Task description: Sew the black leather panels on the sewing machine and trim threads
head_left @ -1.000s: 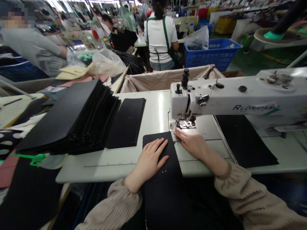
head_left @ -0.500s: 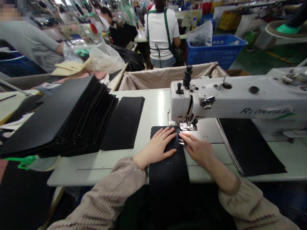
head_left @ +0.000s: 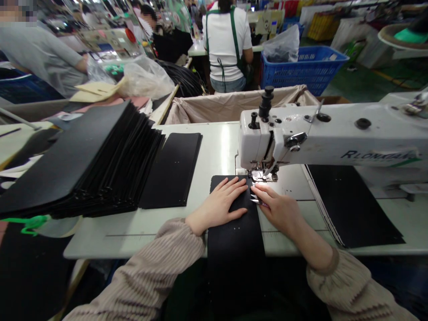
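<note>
A long black panel (head_left: pixel 236 249), leather-like, lies on the pale sewing table (head_left: pixel 143 232) and hangs over its front edge. Its far right corner is at the presser foot (head_left: pixel 264 175) of the white sewing machine (head_left: pixel 321 138). My left hand (head_left: pixel 222 203) rests flat on the panel with the fingers spread. My right hand (head_left: pixel 279 207) is closed around small thread snips (head_left: pixel 258 200), whose blades point left over the panel's right edge. Its fingertips are beside that edge, just in front of the presser foot; the snips' handles are mostly hidden in the palm.
A tall stack of black panels (head_left: pixel 83 151) leans on the left, with a smaller pile (head_left: pixel 172 169) beside it. More panels (head_left: pixel 354 205) lie right of the machine arm. Behind the table are a cloth-lined bin (head_left: pixel 207 109), a blue basket (head_left: pixel 301 67) and people at other machines.
The camera view has shifted slightly, so the machine appears a little further right. Both hands, the snips and the black panel stay almost as they were.
</note>
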`<state>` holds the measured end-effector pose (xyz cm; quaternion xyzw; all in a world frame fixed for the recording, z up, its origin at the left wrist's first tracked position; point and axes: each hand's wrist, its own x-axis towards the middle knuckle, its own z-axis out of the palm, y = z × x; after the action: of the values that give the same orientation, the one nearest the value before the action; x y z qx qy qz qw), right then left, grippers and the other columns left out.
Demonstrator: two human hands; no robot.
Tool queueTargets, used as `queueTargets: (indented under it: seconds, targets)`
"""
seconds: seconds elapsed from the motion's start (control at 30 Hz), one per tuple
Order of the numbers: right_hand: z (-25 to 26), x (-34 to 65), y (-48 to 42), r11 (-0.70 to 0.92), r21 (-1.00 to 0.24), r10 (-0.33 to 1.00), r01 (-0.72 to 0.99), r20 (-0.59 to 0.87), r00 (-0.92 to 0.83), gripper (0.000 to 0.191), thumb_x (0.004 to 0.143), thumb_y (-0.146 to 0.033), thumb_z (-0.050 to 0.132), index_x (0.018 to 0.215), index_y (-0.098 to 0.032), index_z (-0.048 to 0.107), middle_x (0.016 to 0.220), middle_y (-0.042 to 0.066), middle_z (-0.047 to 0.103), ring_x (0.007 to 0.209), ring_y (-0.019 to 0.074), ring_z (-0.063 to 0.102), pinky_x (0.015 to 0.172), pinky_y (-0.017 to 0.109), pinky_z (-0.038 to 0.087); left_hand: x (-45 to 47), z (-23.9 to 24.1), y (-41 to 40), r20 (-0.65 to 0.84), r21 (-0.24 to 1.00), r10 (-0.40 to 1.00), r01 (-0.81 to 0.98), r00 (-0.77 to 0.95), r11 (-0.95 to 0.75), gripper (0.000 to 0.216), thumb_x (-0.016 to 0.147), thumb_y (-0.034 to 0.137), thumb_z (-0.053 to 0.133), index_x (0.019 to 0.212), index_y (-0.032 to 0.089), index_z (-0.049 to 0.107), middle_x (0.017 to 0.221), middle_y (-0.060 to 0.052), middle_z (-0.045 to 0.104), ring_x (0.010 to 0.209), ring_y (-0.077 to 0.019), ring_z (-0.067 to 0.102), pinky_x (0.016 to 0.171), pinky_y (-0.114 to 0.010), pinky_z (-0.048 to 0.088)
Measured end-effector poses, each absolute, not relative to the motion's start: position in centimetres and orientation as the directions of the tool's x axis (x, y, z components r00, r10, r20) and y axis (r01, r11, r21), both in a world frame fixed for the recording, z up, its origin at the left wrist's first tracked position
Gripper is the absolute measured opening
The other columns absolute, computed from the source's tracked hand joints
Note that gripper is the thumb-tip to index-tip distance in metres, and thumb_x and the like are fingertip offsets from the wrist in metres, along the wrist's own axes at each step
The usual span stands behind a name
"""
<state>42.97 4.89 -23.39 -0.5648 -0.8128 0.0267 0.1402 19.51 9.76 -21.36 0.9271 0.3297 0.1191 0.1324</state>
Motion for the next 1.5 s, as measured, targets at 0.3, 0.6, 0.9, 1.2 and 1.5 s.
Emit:
queueTargets:
  seconds: [0.3,0.6,0.9,1.2,1.5]
  targets:
    - [-23.3,42.78,4.85,0.352,-0.177,0.929,0.919,0.182,-0.321,0.048,0.097,-0.028,0.043,0.145,-0.029,0.047,0.148,0.001,0.052,0.105,0.0207,0.068,0.071,0.031,0.058,19.55,-21.44,9.94,0.142,0.329,0.64,0.574,0.755,-0.75,0.066,0.092,0.05,0.059,0.149,0.025,0.037,0.159,-0.004,0.033,0.15,-0.0235,0.024,0.125,-0.045,0.015]
    - [-23.55,42.89,4.99,0.35,-0.201,0.929,0.915,0.199,-0.312,0.046,0.096,-0.026,0.048,0.142,-0.031,0.051,0.147,0.0,0.053,0.106,0.0189,0.067,0.073,0.029,0.058,19.73,-21.35,10.35,0.14,0.311,0.641,0.581,0.755,-0.752,0.063,0.093,0.048,0.058,0.148,0.025,0.038,0.159,-0.004,0.034,0.15,-0.0232,0.024,0.125,-0.045,0.016]
    - [-23.48,42.94,4.95,0.351,-0.209,0.93,0.913,0.195,-0.313,0.048,0.096,-0.026,0.049,0.143,-0.03,0.049,0.146,0.001,0.053,0.107,0.0191,0.067,0.076,0.03,0.058,19.54,-21.26,10.43,0.17,0.299,0.629,0.569,0.758,-0.766,0.062,0.093,0.046,0.059,0.148,0.025,0.04,0.156,-0.005,0.038,0.148,-0.0246,0.028,0.124,-0.047,0.02]
    - [-23.46,42.96,4.93,0.342,-0.223,0.933,0.913,0.192,-0.303,0.047,0.096,-0.026,0.048,0.143,-0.032,0.049,0.147,-0.002,0.052,0.103,0.0194,0.068,0.077,0.031,0.058,19.48,-21.48,10.36,0.195,0.292,0.632,0.57,0.75,-0.768,0.062,0.091,0.045,0.062,0.147,0.024,0.043,0.155,-0.006,0.04,0.145,-0.0256,0.032,0.123,-0.047,0.023]
    - [-23.53,42.97,4.96,0.35,-0.218,0.929,0.911,0.206,-0.307,0.047,0.096,-0.026,0.048,0.143,-0.032,0.049,0.147,-0.001,0.052,0.107,0.019,0.067,0.075,0.03,0.057,19.34,-21.66,10.49,0.199,0.287,0.618,0.558,0.76,-0.779,0.06,0.092,0.044,0.061,0.147,0.026,0.043,0.154,-0.007,0.041,0.145,-0.0254,0.034,0.123,-0.049,0.024]
